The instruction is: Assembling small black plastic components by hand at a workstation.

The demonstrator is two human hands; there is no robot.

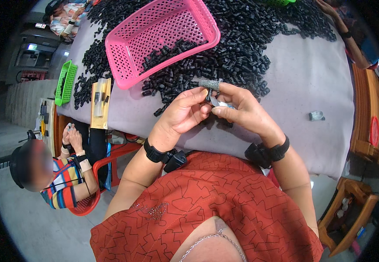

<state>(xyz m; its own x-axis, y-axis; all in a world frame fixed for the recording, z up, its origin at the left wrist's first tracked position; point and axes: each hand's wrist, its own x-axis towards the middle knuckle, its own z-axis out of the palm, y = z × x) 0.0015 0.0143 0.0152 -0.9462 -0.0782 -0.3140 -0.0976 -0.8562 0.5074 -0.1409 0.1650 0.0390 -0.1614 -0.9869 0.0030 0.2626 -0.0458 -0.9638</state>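
Both my hands meet above the near edge of the cloth-covered table. My left hand [184, 110] pinches a small black plastic part [208, 97] between thumb and fingers. Close against it, my right hand [244, 109] grips a small blade [216, 102] with a pale, bluish end, partly hidden by the thumb. A grey textured wrap [210, 84] covers the tip of my right index finger. Just beyond my hands spreads a large heap of similar black parts [228, 61].
A pink perforated basket [124, 65], tilted, holds some black parts. Left of it are a green basket [66, 83] and a yellow-brown board [100, 105] with a clear tube. A grey piece [316, 115] lies at right. Co-workers sit at left, far left and far right.
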